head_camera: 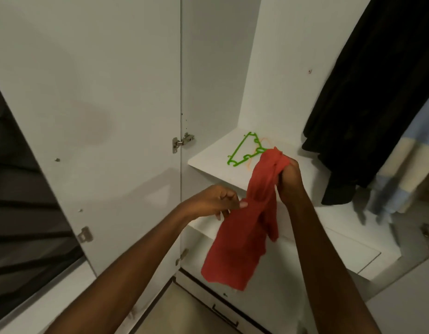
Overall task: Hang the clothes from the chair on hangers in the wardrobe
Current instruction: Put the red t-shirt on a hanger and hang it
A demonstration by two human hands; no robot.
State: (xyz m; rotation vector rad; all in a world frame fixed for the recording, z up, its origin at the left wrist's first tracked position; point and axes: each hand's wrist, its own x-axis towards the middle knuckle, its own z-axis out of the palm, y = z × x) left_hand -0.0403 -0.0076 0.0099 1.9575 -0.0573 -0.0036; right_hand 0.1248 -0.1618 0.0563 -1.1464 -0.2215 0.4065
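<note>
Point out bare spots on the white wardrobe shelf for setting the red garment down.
White wardrobe shelf: bare at its left front, between the green plastic hanger and the hinged door. Crowded right, under the hanging black garment. Both hands hold the red garment.

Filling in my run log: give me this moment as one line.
stage: garment in hand | right hand: grips red garment top | left hand: pinches its edge | green hanger: on wardrobe shelf, untouched

Green hanger [244, 150] partly behind red garment [242, 232]; hanging clothes [387, 189] blurred, cut off right.
</note>
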